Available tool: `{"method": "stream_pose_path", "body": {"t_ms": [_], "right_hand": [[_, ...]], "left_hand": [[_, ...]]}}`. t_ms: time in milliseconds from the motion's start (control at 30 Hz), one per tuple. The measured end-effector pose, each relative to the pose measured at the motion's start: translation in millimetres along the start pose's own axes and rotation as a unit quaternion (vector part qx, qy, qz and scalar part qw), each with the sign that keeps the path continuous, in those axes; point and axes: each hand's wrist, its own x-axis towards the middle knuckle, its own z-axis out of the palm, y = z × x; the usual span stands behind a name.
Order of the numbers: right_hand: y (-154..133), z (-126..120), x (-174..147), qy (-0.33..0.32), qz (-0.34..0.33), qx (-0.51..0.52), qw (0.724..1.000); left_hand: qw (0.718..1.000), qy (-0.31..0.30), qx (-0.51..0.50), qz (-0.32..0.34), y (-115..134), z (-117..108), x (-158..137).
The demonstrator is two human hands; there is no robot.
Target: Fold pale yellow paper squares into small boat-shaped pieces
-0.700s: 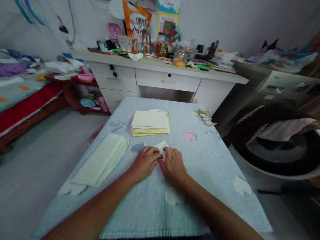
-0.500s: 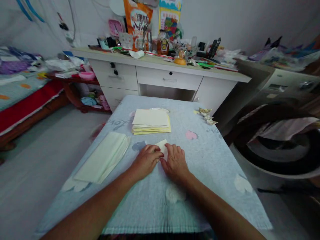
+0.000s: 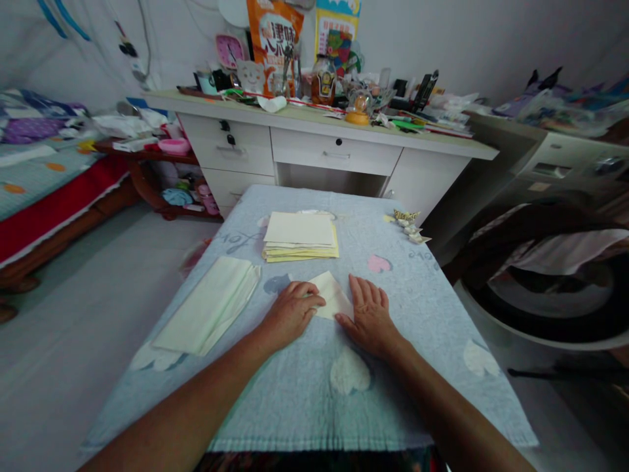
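A small cream sheet of folded paper lies flat on the cloth-covered table, one corner pointing away from me. My left hand is closed on its left edge, thumb and fingers pinching there. At the right edge my right hand rests open and flat, fingers stretched forward, the thumb touching or very near the paper. Beyond my hands sits a stack of cream and yellow paper sheets. To the left lies a long pale bundle of folded paper. Several small folded paper pieces stand in a row at the far right corner.
A pale blue patterned cloth covers the table. Behind it stands a white desk crowded with jars, bags and small items. A front-loading washing machine is at the right, and a bed at the left.
My right hand has moved right, off the middle of the paper, and its fingers are spread flatter. More of the folded paper now shows. My left hand stays at its left edge.
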Motion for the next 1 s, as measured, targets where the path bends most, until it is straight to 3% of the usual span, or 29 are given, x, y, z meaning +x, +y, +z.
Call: {"method": "stream_pose_path", "body": {"t_ms": [300,533,867,1000], "right_hand": [[23,-16,-8,-0.069,-0.006,-0.015,0.997],[0,-33,16,-0.077,-0.019,0.081,0.994],[-12,-5,36,0.022,0.029,0.193,0.981],[-5,0,35,0.026,0.029,0.307,0.951]], "left_hand": [[1.000,0.000,-0.008,-0.006,-1,0,0],[1.000,0.024,0.006,-0.007,1,-1,-1],[0.993,0.095,0.032,-0.056,-4,2,-2],[0.991,0.105,0.003,-0.080,-5,2,-2]]}}
